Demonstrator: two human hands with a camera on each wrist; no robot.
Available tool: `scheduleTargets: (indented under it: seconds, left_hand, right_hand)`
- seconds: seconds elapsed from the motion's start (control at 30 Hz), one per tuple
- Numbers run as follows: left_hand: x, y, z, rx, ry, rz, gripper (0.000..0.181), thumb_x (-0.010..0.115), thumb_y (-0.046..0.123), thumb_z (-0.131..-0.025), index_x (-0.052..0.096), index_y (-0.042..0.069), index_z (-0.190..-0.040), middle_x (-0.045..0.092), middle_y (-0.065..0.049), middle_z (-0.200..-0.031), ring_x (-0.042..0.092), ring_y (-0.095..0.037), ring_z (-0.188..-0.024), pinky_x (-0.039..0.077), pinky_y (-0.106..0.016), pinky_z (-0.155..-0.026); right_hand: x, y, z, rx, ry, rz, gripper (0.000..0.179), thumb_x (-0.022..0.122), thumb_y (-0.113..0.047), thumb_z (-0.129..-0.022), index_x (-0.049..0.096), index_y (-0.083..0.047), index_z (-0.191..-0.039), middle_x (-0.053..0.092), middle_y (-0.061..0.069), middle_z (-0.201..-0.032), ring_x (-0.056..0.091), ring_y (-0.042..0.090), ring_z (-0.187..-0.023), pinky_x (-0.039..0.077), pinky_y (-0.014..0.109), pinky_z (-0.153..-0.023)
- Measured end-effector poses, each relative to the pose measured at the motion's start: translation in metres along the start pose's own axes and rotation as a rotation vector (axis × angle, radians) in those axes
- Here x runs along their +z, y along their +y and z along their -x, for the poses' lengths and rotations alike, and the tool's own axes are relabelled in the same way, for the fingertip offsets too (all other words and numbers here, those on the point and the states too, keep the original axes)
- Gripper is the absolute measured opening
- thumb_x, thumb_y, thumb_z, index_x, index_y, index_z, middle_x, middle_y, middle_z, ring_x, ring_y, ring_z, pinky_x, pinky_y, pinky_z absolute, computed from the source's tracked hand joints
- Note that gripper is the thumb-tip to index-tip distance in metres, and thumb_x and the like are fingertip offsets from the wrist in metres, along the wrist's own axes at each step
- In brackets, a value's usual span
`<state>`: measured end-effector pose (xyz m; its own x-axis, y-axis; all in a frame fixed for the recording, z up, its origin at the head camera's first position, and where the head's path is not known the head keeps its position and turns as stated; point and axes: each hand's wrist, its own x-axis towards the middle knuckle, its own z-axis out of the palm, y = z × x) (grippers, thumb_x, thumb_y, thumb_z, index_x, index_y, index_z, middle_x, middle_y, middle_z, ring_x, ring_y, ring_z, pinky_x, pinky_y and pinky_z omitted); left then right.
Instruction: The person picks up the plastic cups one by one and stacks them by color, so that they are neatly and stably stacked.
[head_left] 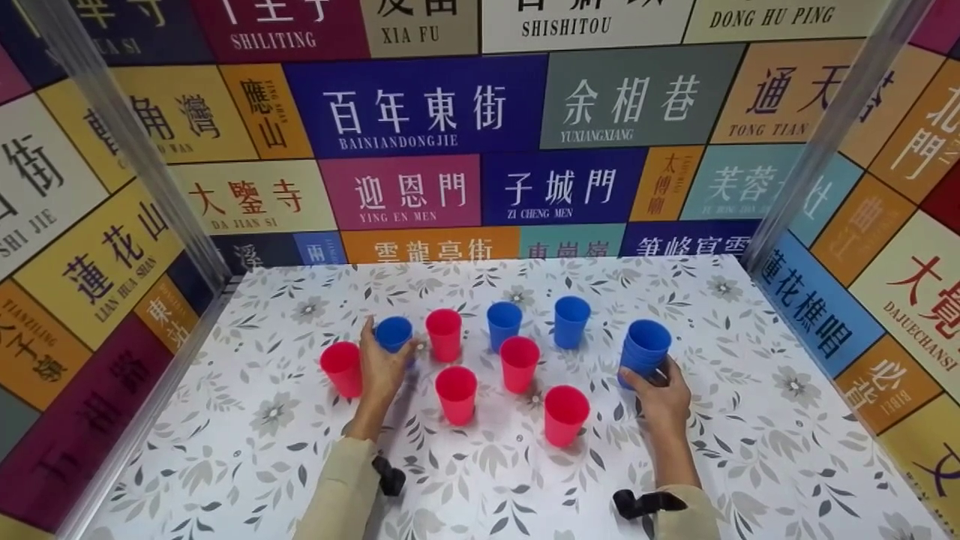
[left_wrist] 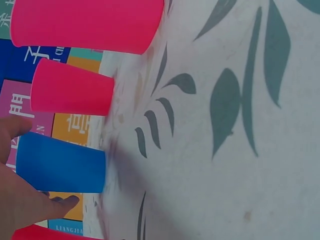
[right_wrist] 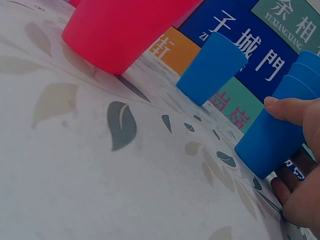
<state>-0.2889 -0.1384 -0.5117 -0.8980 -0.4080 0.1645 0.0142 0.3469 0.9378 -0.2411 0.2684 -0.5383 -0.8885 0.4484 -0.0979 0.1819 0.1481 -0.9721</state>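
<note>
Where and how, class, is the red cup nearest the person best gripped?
Probably wrap the upper wall, below the rim, from the near right. The red cup stands upright and widens upward, so a grip there should resist slipping; tabletop lies open on that side, while other red cups stand leftward.

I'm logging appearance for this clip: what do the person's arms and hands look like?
The left hand and right hand are bare, without gloves. The left sleeve and right sleeve are plain pale beige. A small black device sits at each wrist, left and right; no cables show.
</note>
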Motion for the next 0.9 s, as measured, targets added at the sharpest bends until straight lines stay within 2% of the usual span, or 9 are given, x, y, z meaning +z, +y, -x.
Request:
scheduleTargets:
  seconds: [0.17,0.27,0.4,0.7,0.9]
  left_hand:
    - [0.002,-0.004,-0.001,-0.042,0.027,0.003,0.082,0.077,0.009,-0.084,0.03,-0.009,-0.148,0.042,-0.035,-0.148,0.041,-0.047,-0.14,0.031,-0.052,-0.12]
    - [0.001,-0.003,0.0,-0.074,0.045,-0.017,0.077,0.077,0.012,-0.085,0.034,-0.008,-0.145,0.047,-0.034,-0.144,0.046,-0.046,-0.136,0.035,-0.052,-0.118]
    - [0.0,-0.001,0.002,-0.088,0.055,-0.05,0.073,0.078,0.017,-0.085,0.038,-0.007,-0.142,0.053,-0.032,-0.138,0.051,-0.045,-0.132,0.039,-0.051,-0.114]
    - [0.003,0.008,0.001,-0.061,0.049,0.004,0.068,0.079,0.013,-0.084,0.042,-0.009,-0.137,0.055,-0.032,-0.136,0.054,-0.044,-0.129,0.041,-0.051,-0.114]
    - [0.005,0.027,0.0,-0.026,0.036,0.056,0.069,0.079,0.014,-0.084,0.042,-0.008,-0.137,0.052,-0.032,-0.137,0.053,-0.045,-0.131,0.041,-0.052,-0.113]
  right_hand:
    - [0.0,0.0,0.0,0.013,-0.002,0.007,0.092,0.081,-0.029,-0.085,0.027,-0.015,-0.159,0.04,0.018,-0.158,0.039,0.037,-0.147,0.028,0.049,-0.123]
    - [0.001,0.0,0.001,0.007,-0.005,0.009,0.092,0.08,-0.028,-0.085,0.027,-0.014,-0.159,0.04,0.019,-0.158,0.039,0.037,-0.147,0.03,0.049,-0.122]
    - [0.001,0.001,0.002,-0.004,-0.003,0.013,0.091,0.08,-0.028,-0.086,0.027,-0.013,-0.159,0.042,0.019,-0.157,0.041,0.038,-0.145,0.033,0.049,-0.12]
    - [0.0,0.001,0.001,0.007,0.0,-0.011,0.091,0.08,-0.027,-0.085,0.028,-0.014,-0.158,0.041,0.019,-0.157,0.04,0.037,-0.146,0.034,0.048,-0.12]
    - [0.0,0.0,0.001,0.009,0.001,-0.025,0.091,0.08,-0.025,-0.085,0.028,-0.012,-0.158,0.041,0.02,-0.157,0.04,0.038,-0.146,0.032,0.048,-0.121]
